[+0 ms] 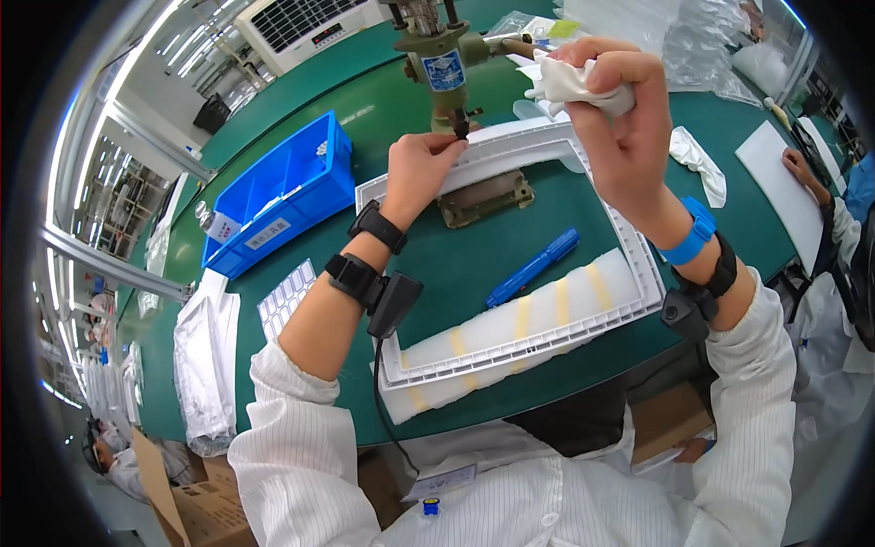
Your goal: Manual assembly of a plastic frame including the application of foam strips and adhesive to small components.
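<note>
Head view: white frame (524, 350) runs long-axis left-right, right end angled away. Your left hand (421, 171) reaches the press (444, 77) tip, can't tell its grip; raised right hand (631, 118) clenches white cloth (570, 84).

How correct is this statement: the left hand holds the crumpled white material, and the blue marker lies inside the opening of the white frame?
One detail is wrong: in the head view, the right hand holds the crumpled white material; the left hand is at the machine's dark tip. The rest is right: the blue marker lies inside the opening of the white frame.
</note>
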`<state>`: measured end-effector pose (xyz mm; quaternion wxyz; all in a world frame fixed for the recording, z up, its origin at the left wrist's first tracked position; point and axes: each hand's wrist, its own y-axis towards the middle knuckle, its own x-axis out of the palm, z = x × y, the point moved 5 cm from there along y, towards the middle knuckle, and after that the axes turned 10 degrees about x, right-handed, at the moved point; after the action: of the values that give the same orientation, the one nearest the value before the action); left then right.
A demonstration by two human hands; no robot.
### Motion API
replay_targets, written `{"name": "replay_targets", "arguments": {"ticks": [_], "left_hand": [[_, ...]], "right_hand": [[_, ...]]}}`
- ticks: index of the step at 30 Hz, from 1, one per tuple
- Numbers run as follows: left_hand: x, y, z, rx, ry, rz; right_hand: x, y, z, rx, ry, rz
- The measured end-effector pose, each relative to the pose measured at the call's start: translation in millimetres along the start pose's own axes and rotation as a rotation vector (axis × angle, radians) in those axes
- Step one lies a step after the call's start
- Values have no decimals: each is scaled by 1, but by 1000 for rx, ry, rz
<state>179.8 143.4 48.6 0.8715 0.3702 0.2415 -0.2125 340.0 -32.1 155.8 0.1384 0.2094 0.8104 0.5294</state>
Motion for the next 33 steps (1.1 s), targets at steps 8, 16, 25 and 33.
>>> {"name": "replay_targets", "arguments": {"ticks": [8, 16, 25, 33], "left_hand": [[1, 2, 3, 23, 13, -19], [0, 2, 1, 5, 21, -11], [1, 2, 2, 10, 23, -31], [1, 1, 1, 6, 31, -38]], "right_hand": [[-2, 12, 0, 171, -5, -220], [8, 52, -6, 226, 6, -130], [1, 1, 2, 175, -20, -168], [-6, -29, -7, 45, -170, -164]]}}
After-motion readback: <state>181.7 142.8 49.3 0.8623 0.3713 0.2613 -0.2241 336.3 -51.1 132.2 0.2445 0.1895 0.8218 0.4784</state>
